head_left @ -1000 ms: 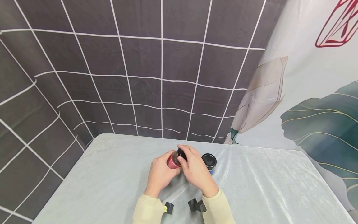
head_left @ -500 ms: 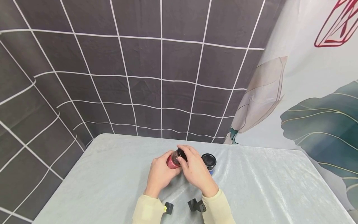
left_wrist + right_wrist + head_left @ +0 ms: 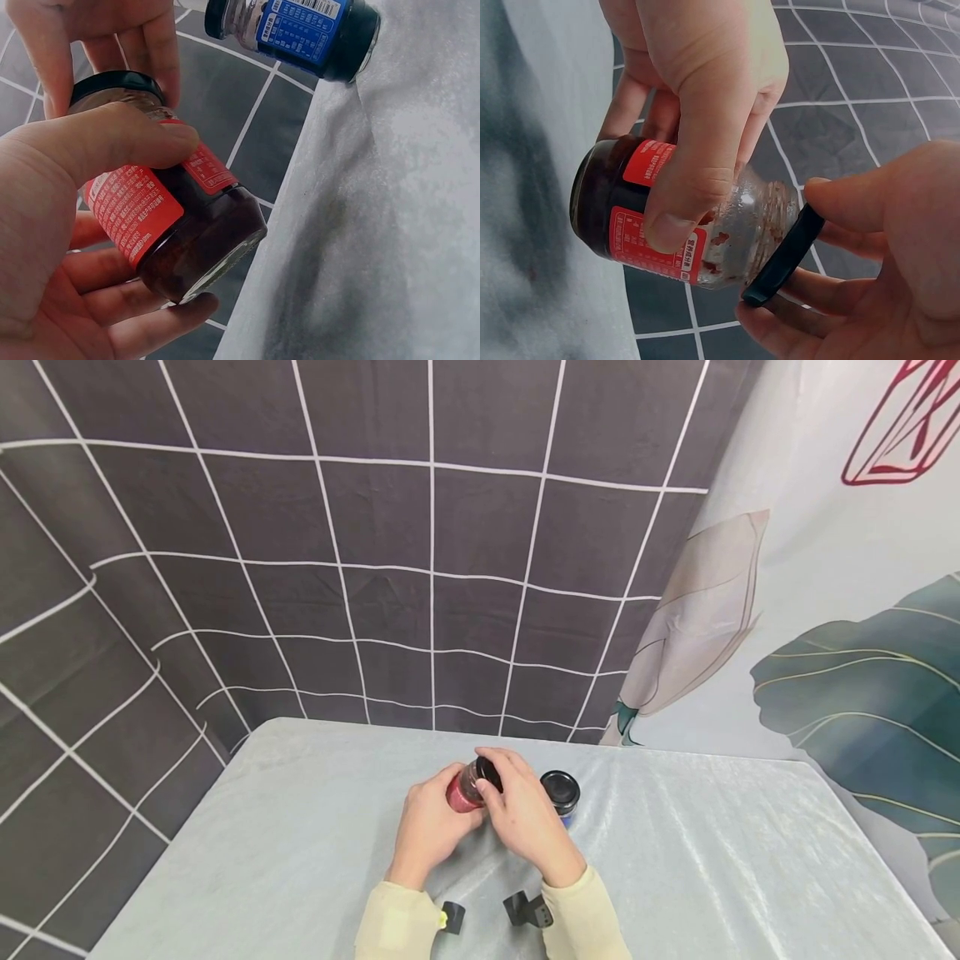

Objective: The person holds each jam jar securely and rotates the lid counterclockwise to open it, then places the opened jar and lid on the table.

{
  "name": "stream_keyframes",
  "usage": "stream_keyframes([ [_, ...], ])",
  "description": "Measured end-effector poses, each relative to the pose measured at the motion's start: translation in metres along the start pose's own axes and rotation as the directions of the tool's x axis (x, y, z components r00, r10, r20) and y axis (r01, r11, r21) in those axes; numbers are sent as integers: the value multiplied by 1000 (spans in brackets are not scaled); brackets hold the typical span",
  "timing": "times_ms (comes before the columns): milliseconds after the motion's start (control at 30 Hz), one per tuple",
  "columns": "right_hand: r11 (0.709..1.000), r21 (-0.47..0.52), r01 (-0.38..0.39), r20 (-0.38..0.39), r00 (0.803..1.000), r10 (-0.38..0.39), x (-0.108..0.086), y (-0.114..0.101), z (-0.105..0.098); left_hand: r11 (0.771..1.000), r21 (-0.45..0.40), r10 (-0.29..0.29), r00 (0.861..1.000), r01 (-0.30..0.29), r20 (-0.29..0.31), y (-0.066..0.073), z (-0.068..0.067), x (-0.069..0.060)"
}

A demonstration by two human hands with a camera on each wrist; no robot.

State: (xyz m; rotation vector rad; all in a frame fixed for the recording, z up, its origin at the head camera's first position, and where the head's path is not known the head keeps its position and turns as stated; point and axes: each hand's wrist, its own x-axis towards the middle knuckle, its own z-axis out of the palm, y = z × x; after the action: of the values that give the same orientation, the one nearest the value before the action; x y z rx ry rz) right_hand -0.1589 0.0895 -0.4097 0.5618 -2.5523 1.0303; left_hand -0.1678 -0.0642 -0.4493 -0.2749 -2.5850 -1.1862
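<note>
My left hand (image 3: 431, 827) grips a glass jar with a red label (image 3: 464, 796), its thumb across the label in the left wrist view. The jar (image 3: 652, 210) is tilted, dark contents near its base and smears on the clear glass by the neck. My right hand (image 3: 532, 818) pinches the black lid (image 3: 785, 257) between thumb and fingers; the lid sits at a slant on the jar's mouth. To the right of that hand stands a second jar with a black lid (image 3: 560, 792) and a blue label (image 3: 300, 26), touched by neither hand.
A pale cloth covers the table (image 3: 300, 827). Behind it hangs a dark curtain with white grid lines (image 3: 480, 527), and at the right a white one with leaf prints (image 3: 862, 693). Black wrist mounts (image 3: 453, 917) show near both sleeves.
</note>
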Motion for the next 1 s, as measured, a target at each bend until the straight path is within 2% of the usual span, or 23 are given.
stream_keyframes([
  [1000, 1000, -6, -3, -20, 1000, 3, 1, 1, 1, 999, -35, -35, 999, 35, 4, -1, 2, 1],
])
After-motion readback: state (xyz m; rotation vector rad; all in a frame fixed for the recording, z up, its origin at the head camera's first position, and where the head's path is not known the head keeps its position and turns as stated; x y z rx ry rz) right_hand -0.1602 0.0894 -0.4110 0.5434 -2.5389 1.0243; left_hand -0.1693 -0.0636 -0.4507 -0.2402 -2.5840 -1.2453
